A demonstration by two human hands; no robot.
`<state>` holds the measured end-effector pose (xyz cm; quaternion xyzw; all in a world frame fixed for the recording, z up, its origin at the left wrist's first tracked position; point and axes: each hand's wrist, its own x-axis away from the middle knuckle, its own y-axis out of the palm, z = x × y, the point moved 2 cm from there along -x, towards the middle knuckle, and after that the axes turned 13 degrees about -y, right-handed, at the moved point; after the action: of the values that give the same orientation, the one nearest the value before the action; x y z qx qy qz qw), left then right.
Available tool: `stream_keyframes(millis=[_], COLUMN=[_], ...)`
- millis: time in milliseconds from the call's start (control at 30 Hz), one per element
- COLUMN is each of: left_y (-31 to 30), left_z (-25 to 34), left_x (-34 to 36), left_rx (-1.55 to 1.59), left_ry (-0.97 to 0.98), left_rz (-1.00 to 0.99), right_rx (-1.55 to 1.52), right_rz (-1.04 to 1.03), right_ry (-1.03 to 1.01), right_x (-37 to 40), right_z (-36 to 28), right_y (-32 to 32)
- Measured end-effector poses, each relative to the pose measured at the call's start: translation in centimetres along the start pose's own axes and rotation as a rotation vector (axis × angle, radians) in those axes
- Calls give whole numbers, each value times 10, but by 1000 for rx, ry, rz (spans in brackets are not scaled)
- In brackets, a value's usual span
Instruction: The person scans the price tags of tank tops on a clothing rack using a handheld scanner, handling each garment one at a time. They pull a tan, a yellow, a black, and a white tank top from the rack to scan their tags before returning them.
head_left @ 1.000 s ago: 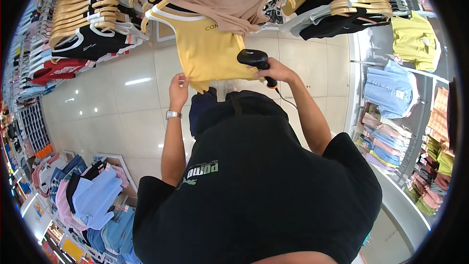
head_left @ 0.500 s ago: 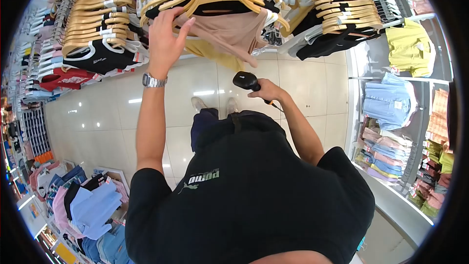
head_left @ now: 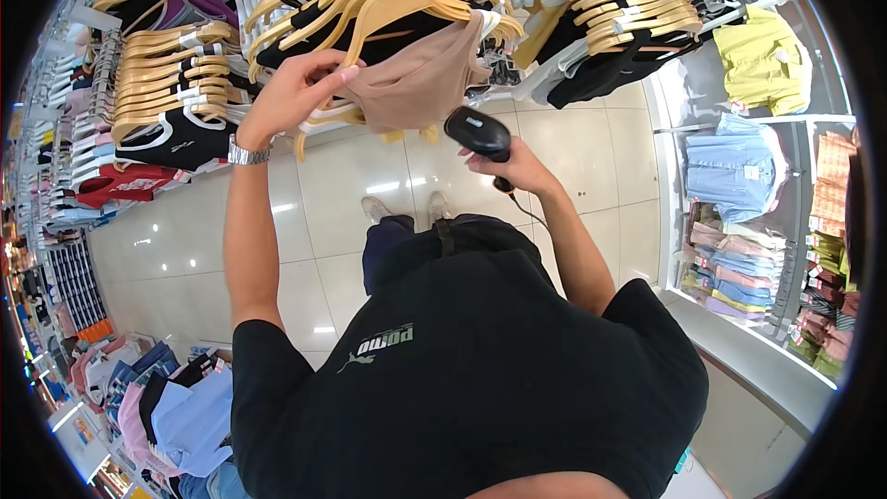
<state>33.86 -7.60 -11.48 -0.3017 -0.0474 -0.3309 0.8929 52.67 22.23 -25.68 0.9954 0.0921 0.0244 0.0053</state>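
At the front of the centre rack, my left hand (head_left: 309, 91) pinches the left end of a wooden hanger (head_left: 393, 9). A beige garment (head_left: 416, 83) hangs from this hanger, its upper edge beside my fingertips. In my right hand (head_left: 517, 166) is a black handheld scanner (head_left: 479, 133) with a cable trailing down from its handle. The scanner's head is just below and right of the beige garment, apart from it. My right fingers are wrapped round the handle and partly hidden by it.
Black tops on wooden hangers (head_left: 176, 139) hang at the left, with a red garment (head_left: 129, 185) beside them. A yellow shirt (head_left: 762, 60) and a light blue shirt (head_left: 735, 166) are on the right wall. Folded clothes (head_left: 189, 416) lie at the lower left.
My left hand has moved left and down and now grips the hanger's end. The beige garment faces me more squarely. The scanner has turned and come up slightly, nearer the garment.
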Motion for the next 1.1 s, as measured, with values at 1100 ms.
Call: stream_keyframes(millis=[1100], left_y=[263], left_z=[62], left_x=[36], left_rx=[297], left_ry=[389], left_rz=[-226], right_rx=[-182], right_rz=[57], right_ry=[-210], right_x=[119], right_z=[-160], right_y=[-46])
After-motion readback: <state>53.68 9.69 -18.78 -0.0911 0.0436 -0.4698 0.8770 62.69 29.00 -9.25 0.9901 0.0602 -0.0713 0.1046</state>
